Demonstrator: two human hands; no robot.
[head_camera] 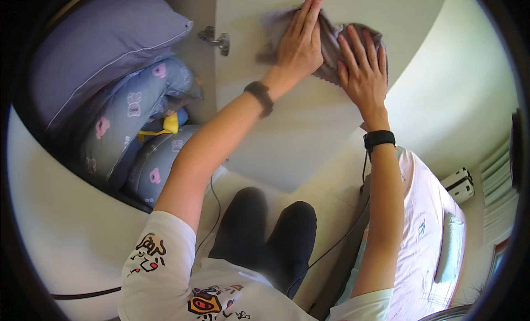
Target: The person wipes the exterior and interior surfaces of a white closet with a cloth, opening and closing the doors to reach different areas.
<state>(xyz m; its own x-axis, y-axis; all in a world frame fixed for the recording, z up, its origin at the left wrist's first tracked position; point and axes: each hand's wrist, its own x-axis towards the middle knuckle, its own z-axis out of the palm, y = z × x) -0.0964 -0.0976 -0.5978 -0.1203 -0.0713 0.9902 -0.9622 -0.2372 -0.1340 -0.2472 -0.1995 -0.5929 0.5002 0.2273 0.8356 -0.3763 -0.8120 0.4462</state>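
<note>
Both of my hands press a crumpled grey-brown cloth [331,60] against the inner face of a white cabinet door [265,134]. My left hand [301,45] lies on the cloth's left part, its fingers extended and close together. To its right, my right hand [365,68] rests flat on the cloth with its fingers spread. The cloth's left corner sticks out past my left hand. A metal hinge [221,42] joins the door to the cabinet on the left. Each wrist has a dark band on it.
The open cabinet holds a plain grey-purple pillow [103,43] above patterned bedding [124,114], with a yellow item [170,124] between the folds. At right stands a bed with a pale pink sheet [418,221]; a white suitcase [458,184] is beyond. A thin cable [339,240] runs beside my legs.
</note>
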